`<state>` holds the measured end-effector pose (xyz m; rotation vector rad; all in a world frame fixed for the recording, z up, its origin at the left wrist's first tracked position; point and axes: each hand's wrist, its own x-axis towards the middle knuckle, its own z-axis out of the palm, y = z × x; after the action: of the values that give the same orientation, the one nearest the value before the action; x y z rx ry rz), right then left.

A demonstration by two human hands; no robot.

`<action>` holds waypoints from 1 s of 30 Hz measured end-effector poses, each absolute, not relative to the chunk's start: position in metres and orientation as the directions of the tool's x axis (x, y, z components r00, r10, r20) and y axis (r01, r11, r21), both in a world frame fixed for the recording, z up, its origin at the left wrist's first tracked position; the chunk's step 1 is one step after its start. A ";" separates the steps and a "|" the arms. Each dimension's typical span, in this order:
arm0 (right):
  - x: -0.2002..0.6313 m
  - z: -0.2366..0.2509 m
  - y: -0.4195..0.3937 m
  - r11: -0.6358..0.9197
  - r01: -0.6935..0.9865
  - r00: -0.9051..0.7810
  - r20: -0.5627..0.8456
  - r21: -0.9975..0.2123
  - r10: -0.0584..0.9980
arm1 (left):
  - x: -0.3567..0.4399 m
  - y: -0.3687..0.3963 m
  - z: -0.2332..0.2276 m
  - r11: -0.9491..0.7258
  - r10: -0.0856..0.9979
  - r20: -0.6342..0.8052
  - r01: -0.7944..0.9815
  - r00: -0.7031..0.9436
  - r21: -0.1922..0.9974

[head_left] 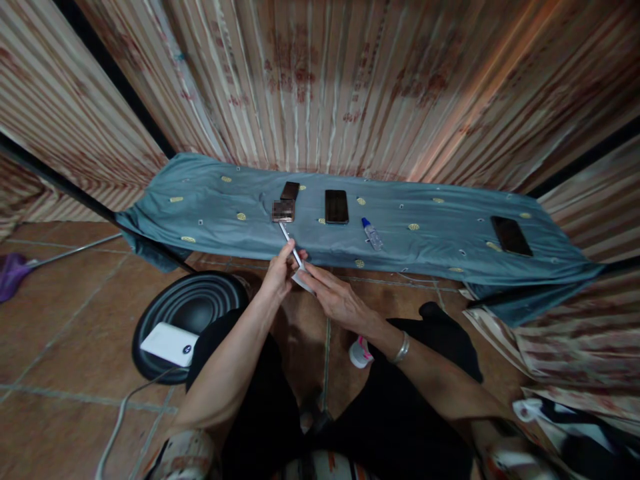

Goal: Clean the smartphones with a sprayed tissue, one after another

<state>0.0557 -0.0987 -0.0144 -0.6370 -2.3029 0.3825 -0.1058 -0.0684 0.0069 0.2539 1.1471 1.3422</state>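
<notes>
My left hand [281, 272] pinches a thin white rod-like tool [290, 243] that points up toward the table. My right hand [334, 297] lies beside it, fingers stretched flat over a small white piece [303, 282] that both hands touch. The hands meet just in front of the near edge of a low table under a teal cloth [210, 200]. On the cloth rest two small dark phones [289, 191], a larger black phone [337, 206], a small clear bottle with a blue cap [373, 235] and another black phone [511, 235] at the right.
A round black stool [200, 303] at my left knee carries a white flat device [169, 344] with a cable. A small white and pink bottle [360, 353] lies on the tiled floor between my legs. Striped curtains hang behind the table.
</notes>
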 end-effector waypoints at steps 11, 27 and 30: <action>0.064 0.004 -0.092 0.899 0.301 -0.602 0.669 -0.317 0.437 | -0.095 -0.068 0.010 0.379 0.845 -0.534 -0.729 0.022 0.569; 0.077 -0.003 -0.087 0.874 0.380 -0.535 0.699 -0.304 0.475 | -0.101 -0.066 0.027 0.263 0.900 -0.436 -0.822 0.020 0.505; 0.075 -0.004 -0.090 0.875 0.365 -0.529 0.703 -0.318 0.476 | -0.100 -0.069 0.028 0.277 0.902 -0.429 -0.810 0.035 0.517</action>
<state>0.0752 -0.0900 -0.0037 -0.6045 -2.1840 0.1645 -0.0995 -0.0688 0.0282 0.1447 0.7843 1.3229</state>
